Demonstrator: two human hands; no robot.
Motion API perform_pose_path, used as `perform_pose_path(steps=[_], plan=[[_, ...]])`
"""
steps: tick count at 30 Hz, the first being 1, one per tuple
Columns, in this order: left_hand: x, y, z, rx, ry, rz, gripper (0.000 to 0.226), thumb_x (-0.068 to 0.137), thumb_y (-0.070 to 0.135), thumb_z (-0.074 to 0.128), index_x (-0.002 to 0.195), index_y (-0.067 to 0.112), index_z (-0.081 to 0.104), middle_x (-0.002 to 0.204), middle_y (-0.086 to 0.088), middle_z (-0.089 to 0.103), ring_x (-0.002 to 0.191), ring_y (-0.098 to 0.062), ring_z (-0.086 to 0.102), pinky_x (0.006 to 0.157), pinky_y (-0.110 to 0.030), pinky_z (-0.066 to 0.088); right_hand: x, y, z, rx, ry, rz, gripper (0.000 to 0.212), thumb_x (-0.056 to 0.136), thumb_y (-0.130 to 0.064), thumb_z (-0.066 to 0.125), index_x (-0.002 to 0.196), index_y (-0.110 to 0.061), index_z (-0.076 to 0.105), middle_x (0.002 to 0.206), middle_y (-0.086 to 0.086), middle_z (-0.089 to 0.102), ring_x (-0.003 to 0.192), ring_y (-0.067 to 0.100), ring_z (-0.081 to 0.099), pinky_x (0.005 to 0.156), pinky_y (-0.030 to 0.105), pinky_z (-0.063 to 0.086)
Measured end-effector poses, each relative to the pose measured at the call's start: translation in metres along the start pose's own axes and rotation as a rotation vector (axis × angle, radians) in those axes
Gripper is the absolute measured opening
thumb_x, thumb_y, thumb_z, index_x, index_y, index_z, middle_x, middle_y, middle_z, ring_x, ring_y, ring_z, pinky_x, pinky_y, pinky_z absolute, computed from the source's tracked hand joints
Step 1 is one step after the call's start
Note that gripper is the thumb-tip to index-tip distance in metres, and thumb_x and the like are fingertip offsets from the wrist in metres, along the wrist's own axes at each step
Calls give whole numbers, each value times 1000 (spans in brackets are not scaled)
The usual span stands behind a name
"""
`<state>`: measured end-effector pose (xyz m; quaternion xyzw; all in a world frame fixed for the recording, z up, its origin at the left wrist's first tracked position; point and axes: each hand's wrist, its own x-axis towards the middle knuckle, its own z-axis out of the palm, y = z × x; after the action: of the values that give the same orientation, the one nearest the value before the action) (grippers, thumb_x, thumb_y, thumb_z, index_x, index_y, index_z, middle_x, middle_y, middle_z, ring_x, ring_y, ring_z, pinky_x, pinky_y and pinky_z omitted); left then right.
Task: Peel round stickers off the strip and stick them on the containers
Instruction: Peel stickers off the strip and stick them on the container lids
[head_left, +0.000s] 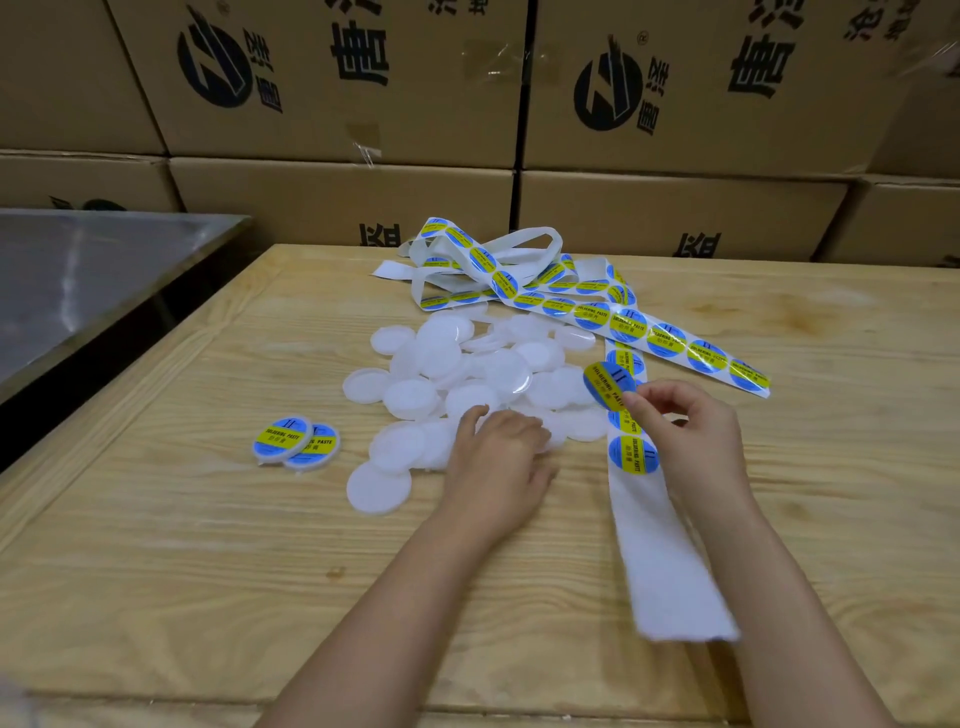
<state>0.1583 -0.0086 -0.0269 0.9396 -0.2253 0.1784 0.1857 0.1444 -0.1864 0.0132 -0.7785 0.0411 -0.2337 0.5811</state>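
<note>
Cardboard boxes (337, 78) wall off the far side of a pale wooden table (156, 571). A peeled round sticker (609, 385) hangs from the right hand (691, 431), pinched at its edge between thumb and forefinger, at three o'clock from the pile of white containers (467, 364). It looks feather-light, limp and tacky underneath, so it is best held by the rim alone. The strip (670, 551) lies just beneath. The left hand (498, 457) rests with relaxed fingers on the pile. Two labelled containers (291, 441) sit at eight o'clock.

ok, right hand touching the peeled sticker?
Touching. Head view shows the right hand pinching the peeled sticker by its lower edge.
</note>
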Motion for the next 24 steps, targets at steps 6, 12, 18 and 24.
perform_pose_path(steps=[6, 12, 18, 24], plan=[[1, 3, -6, -322, 282, -106, 18, 90, 25, 58, 89, 11, 71, 83, 0, 72, 80, -21, 62, 89, -26, 38, -2, -1, 5, 43, -4, 14, 12, 83, -13, 69, 77, -21, 63, 83, 0, 64, 77, 9, 57, 70, 19, 44], [9, -4, -23, -1042, 310, -557, 9, 90, 14, 59, 85, 17, 66, 78, 1, 69, 74, -14, 66, 72, -28, 54, -10, -8, 25, 204, -169, 60, 33, 87, -8, 64, 105, -32, 53, 88, -4, 68, 73, 2, 59, 67, 13, 44], [7, -5, -29, -1283, 147, -581, 12, 90, 17, 59, 83, 14, 69, 66, 2, 69, 48, -16, 61, 46, -23, 52, -20, -10, 37, 320, -333, 170, 42, 86, -1, 62, 122, -16, 49, 63, -8, 64, 52, 6, 56, 52, 16, 45], [7, -6, -31, -1312, 148, -578, 13, 90, 16, 60, 85, 10, 70, 74, -4, 68, 54, -16, 60, 45, -23, 49, -21, -14, 35, 465, -356, 239, 43, 86, 6, 58, 123, -12, 47, 62, 1, 61, 50, 17, 58, 49, 25, 49]])
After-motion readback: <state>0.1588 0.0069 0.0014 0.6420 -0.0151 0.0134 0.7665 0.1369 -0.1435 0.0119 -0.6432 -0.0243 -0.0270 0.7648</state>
